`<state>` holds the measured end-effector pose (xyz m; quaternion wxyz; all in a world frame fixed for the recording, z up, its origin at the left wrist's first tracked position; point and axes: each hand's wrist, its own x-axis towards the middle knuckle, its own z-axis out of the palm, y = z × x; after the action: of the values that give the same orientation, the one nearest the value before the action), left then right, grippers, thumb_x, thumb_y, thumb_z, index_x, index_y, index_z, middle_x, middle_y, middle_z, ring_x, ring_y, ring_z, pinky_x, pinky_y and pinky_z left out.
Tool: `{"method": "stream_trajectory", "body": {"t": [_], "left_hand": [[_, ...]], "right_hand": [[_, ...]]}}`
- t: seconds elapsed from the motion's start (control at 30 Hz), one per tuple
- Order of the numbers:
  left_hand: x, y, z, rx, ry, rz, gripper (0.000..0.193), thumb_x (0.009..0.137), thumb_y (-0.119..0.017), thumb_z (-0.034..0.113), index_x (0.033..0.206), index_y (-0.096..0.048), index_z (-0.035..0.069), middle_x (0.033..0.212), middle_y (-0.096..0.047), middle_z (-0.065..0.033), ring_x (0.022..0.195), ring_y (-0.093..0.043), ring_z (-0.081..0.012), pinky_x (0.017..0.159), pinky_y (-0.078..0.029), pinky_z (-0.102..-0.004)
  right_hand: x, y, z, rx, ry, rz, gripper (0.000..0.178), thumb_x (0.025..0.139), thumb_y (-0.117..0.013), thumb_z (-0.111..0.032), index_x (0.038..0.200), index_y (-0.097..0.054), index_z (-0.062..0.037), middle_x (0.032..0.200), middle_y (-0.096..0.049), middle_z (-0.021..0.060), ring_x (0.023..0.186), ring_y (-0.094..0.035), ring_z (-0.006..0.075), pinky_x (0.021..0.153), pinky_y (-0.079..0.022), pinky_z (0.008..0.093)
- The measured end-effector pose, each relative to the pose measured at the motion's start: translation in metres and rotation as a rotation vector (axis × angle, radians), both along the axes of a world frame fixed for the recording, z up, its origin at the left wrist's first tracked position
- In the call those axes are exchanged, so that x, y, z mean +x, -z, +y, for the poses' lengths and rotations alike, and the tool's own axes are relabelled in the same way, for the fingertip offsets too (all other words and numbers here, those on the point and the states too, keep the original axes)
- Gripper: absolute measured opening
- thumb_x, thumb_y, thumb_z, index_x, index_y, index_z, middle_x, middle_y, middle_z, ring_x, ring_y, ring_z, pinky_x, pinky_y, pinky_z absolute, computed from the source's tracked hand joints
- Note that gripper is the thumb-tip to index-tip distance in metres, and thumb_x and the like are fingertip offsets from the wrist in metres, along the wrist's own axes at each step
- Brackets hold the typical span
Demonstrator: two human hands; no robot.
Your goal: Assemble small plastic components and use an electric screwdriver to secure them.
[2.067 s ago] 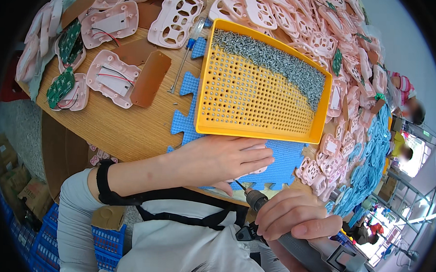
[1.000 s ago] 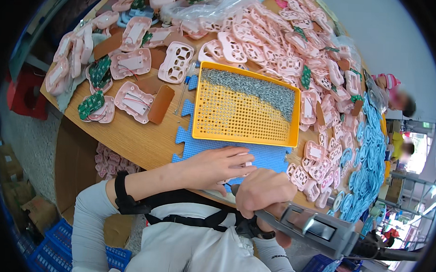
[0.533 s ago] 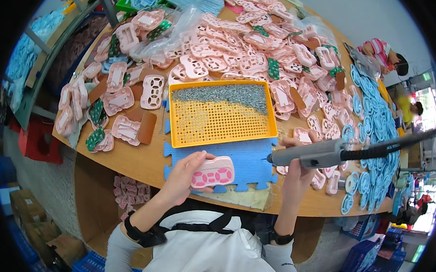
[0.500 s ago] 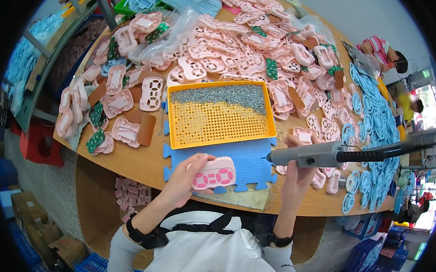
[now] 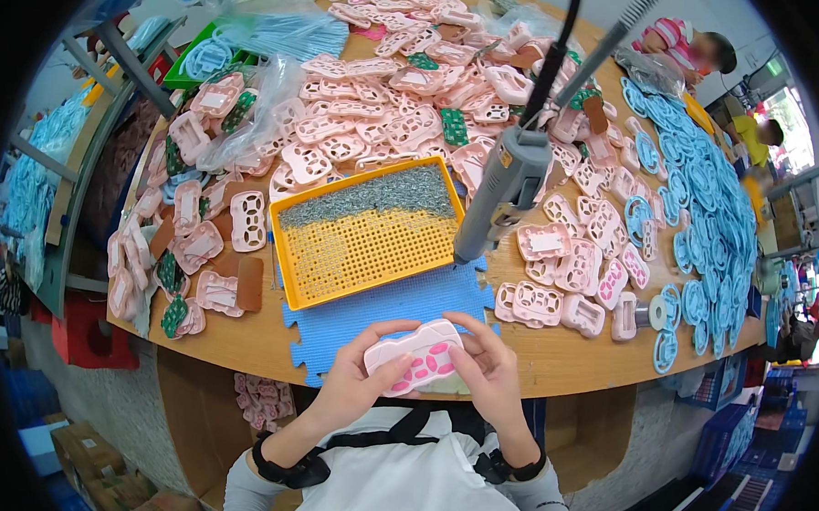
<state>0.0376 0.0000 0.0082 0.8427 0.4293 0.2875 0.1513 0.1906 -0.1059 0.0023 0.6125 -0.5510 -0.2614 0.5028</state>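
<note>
Near the table's front edge I hold a light pink plastic casing (image 5: pixel 438 335), shaped like a game controller, with darker pink buttons on its face. My left hand (image 5: pixel 353 377) grips its left end, the thumb pressed over the lower buttons. On its right end my right hand (image 5: pixel 493 372) is closed too, thumb against the face. The casing is tilted, its right end higher. Just beyond my hands lies a blue foam mat (image 5: pixel 380 305). A grey electric screwdriver (image 5: pixel 507 182) hangs tip down, apart from both hands. Beside it, a yellow perforated tray (image 5: pixel 335 293) holds many small metal screws.
Pink casing parts (image 5: pixel 371 99) are heaped across the far table, with more at left and right. Blue plastic parts (image 5: pixel 717 214) pile up along the right edge. A green bin (image 5: pixel 188 59) stands far left. Another person (image 5: pixel 670 37) is at the far right.
My right hand has let go of the screwdriver, which now hangs upright, and has taken hold of the casing's right end. The casing has shifted right and tilted.
</note>
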Motion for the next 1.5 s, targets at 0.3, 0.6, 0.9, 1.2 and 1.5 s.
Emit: {"method": "stream_trajectory", "body": {"t": [0.3, 0.6, 0.9, 1.2, 1.5], "left_hand": [[0.001, 0.004, 0.005, 0.045, 0.059, 0.004, 0.042, 0.091, -0.055, 0.009, 0.130, -0.042, 0.002, 0.115, -0.056, -0.0103, 0.099, -0.059, -0.0155, 0.079, -0.057, -0.0308], [-0.008, 0.005, 0.013, 0.035, 0.106, -0.067, 0.057, 0.083, -0.063, 0.001, 0.134, -0.038, 0.000, 0.121, -0.052, -0.0110, 0.111, -0.052, -0.0177, 0.092, -0.047, -0.0315], [-0.017, 0.009, 0.021, 0.036, 0.115, -0.080, 0.058, 0.082, -0.062, -0.003, 0.135, -0.037, -0.004, 0.126, -0.050, -0.0128, 0.113, -0.051, -0.0173, 0.094, -0.043, -0.0309], [-0.020, 0.016, 0.022, 0.077, 0.117, -0.164, 0.058, 0.084, -0.059, -0.005, 0.136, -0.035, -0.004, 0.131, -0.045, -0.0130, 0.114, -0.050, -0.0163, 0.094, -0.046, -0.0286], [-0.019, 0.013, 0.020, 0.051, 0.076, -0.132, 0.059, 0.079, -0.063, -0.008, 0.133, -0.039, -0.005, 0.124, -0.051, -0.0134, 0.112, -0.053, -0.0172, 0.094, -0.044, -0.0308]], "right_hand": [[0.009, 0.004, 0.000, -0.001, -0.050, 0.038, 0.042, 0.090, -0.053, 0.000, 0.131, -0.044, 0.0055, 0.119, -0.057, 0.0166, 0.107, -0.055, 0.0143, 0.090, -0.044, 0.0252], [0.011, 0.006, 0.004, 0.012, -0.027, 0.093, 0.042, 0.090, -0.054, 0.000, 0.131, -0.044, 0.0047, 0.121, -0.055, 0.0145, 0.106, -0.054, 0.0136, 0.091, -0.044, 0.0249], [0.017, 0.001, 0.010, -0.037, -0.089, 0.151, 0.044, 0.089, -0.054, 0.002, 0.132, -0.044, 0.0049, 0.122, -0.055, 0.0148, 0.106, -0.055, 0.0134, 0.089, -0.044, 0.0236], [0.013, -0.001, 0.015, -0.035, -0.032, 0.097, 0.042, 0.088, -0.054, 0.002, 0.129, -0.046, 0.0058, 0.115, -0.060, 0.0151, 0.099, -0.059, 0.0128, 0.085, -0.048, 0.0245], [0.011, -0.004, 0.015, -0.026, -0.009, 0.091, 0.041, 0.087, -0.056, 0.002, 0.127, -0.049, 0.0064, 0.114, -0.060, 0.0149, 0.099, -0.059, 0.0133, 0.086, -0.048, 0.0247]]}}
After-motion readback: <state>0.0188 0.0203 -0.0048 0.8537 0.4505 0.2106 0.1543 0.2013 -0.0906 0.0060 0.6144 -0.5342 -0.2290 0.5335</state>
